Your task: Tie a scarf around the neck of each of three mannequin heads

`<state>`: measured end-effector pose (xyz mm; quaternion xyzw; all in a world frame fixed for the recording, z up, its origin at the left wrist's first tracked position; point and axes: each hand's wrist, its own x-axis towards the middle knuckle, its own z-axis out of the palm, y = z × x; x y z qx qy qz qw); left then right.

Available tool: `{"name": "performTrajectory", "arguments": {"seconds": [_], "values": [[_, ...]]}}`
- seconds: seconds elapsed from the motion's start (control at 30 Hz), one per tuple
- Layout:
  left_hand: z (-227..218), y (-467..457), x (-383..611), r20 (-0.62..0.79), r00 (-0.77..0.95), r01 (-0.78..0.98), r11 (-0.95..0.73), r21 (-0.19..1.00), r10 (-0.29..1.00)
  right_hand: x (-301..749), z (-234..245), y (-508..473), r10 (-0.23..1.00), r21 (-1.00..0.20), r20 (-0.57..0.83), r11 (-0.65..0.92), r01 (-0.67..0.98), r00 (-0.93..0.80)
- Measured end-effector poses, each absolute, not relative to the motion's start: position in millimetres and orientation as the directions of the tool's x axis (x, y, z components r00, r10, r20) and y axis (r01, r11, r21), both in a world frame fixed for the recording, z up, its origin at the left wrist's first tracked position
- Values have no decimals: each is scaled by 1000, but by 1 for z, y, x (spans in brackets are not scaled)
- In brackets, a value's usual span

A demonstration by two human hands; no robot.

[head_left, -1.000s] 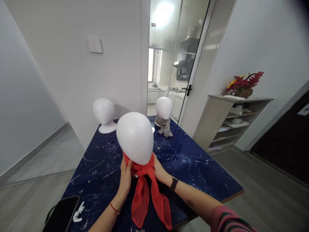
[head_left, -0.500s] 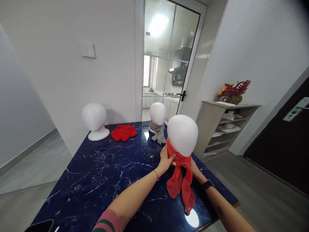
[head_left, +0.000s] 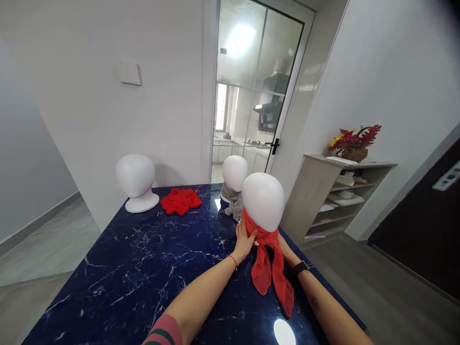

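Left hand point(head_left: 245, 241): grip clamped on the sheer red fabric scarf point(head_left: 270, 238) around the neck of the smooth white mannequin head point(head_left: 264, 201)
Right hand point(head_left: 284, 248): at the neck's other side; fingers hidden, grip cannot be told
Scarf ends: hanging in front, above the blue marbled desk point(head_left: 143, 268)
Far left: bare white head point(head_left: 135, 176) beside crumpled red cloth point(head_left: 180, 201)
Behind: gray scarf point(head_left: 229, 191), on another head point(head_left: 235, 171)

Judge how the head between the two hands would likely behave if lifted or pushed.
The head is probably light for its size: its matte white surface looks like foam. Pushed near the top, it might tip, since its bulk sits above the tied scarf. Lifted, the scarf's drooping ends would likely swing loosely, as they look thin and floppy.
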<state>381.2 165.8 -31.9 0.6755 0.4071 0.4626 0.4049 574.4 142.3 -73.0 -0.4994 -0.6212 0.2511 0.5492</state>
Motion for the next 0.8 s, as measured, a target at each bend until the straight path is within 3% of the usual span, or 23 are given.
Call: {"name": "performTrajectory", "arguments": {"seconds": [0.13,0.37,0.67,0.8], "values": [[-34,167,382,335,269,193,-392,900,903,576,-75,144,901,-863,419,355,360,115],[-31,166,376,261,304,130,-312,941,916,579,-69,142,918,-871,379,312,380,116],[-31,117,296,256,383,102,-316,943,888,579,-66,138,915,-899,351,270,344,200],[-36,123,301,130,361,-39,-124,992,924,574,-62,137,908,-897,353,261,355,225]]}}
